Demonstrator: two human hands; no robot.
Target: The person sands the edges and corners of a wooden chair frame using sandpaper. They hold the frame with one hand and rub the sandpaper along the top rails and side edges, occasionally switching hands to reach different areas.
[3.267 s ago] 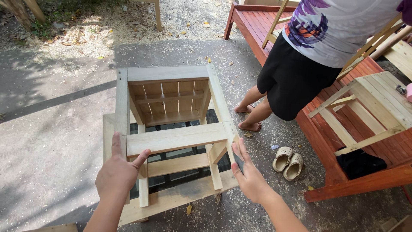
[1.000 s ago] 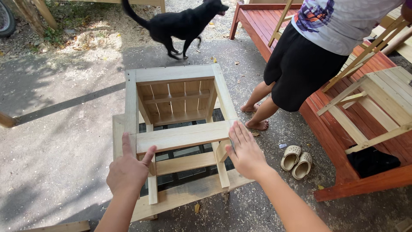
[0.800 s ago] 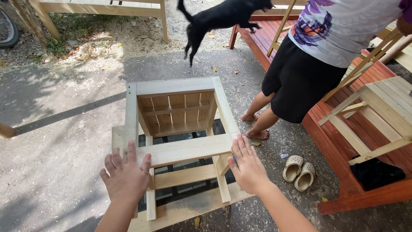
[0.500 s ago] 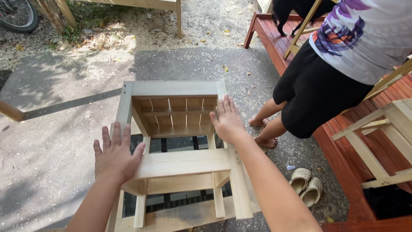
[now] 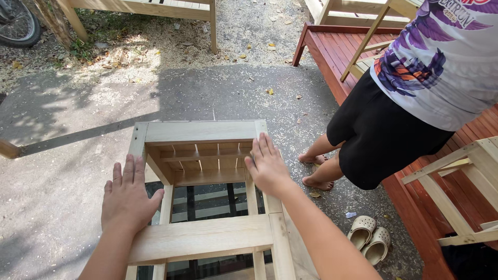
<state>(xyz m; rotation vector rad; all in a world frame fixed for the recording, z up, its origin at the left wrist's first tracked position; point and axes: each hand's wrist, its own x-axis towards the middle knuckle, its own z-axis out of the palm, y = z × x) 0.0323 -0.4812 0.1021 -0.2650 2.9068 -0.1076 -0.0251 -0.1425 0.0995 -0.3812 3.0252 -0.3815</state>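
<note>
A pale unfinished wooden chair frame [image 5: 199,132] lies on its side on the concrete, its slatted seat facing me inside the frame. My left hand [image 5: 127,194] hovers flat over the frame's left rail, fingers spread, holding nothing. My right hand [image 5: 267,166] rests flat on the right rail, fingers spread toward the far corner.
A person in a white printed shirt and black shorts [image 5: 384,129] stands barefoot at the right. Beige clogs [image 5: 368,238] lie beside them. A red wooden platform [image 5: 342,46] and another pale chair frame [image 5: 461,192] are at the right. Sawdust, a wheel [image 5: 18,23] and wooden legs lie beyond.
Both hands moved from the near crossbar further up along the side rails. The view tilted nearer to the frame. A black dog that crossed the far side has left the view.
</note>
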